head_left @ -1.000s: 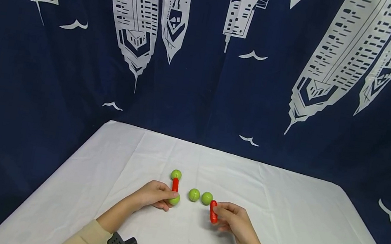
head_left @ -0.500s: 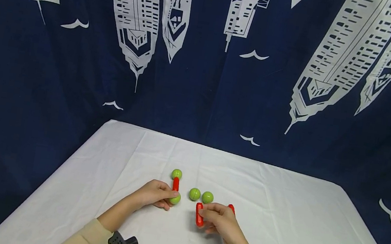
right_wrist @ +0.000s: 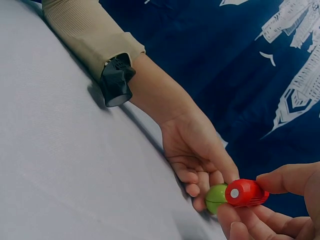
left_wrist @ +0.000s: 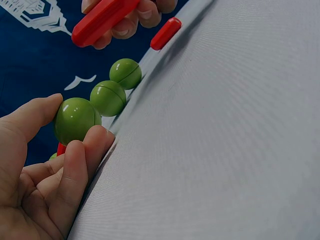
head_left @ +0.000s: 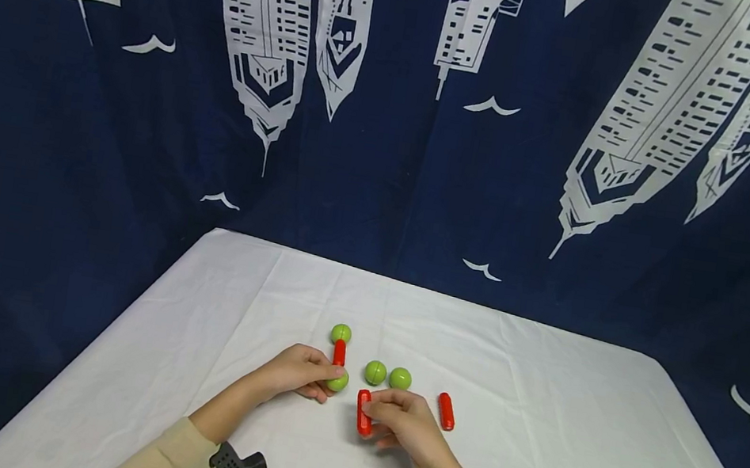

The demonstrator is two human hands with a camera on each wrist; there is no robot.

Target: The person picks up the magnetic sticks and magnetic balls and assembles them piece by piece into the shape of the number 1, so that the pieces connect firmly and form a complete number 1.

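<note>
My left hand [head_left: 298,371] pinches a green ball [left_wrist: 75,120] between thumb and fingers, close over the white table. From that ball a red rod [head_left: 340,353] runs away to another green ball [head_left: 341,333] at its far end. In my right hand [head_left: 411,425] a second red rod [head_left: 364,414] is pinched by thumb and fingers, roughly upright in the head view. A pale round disc shows on its end in the right wrist view. Two loose green balls, one left [head_left: 375,372] and one right [head_left: 400,379], sit side by side just beyond this rod.
Another red rod [head_left: 447,411] lies on the table to the right of my right hand. A black wrist camera [head_left: 237,467] juts from the left sleeve. The white-covered table [head_left: 572,422] ends at a dark blue curtain [head_left: 365,201] with white buildings and birds.
My right hand has moved left with its red rod, towards the left hand. This uncovers the red rod lying at the right. The left hand keeps its grip on the green ball.
</note>
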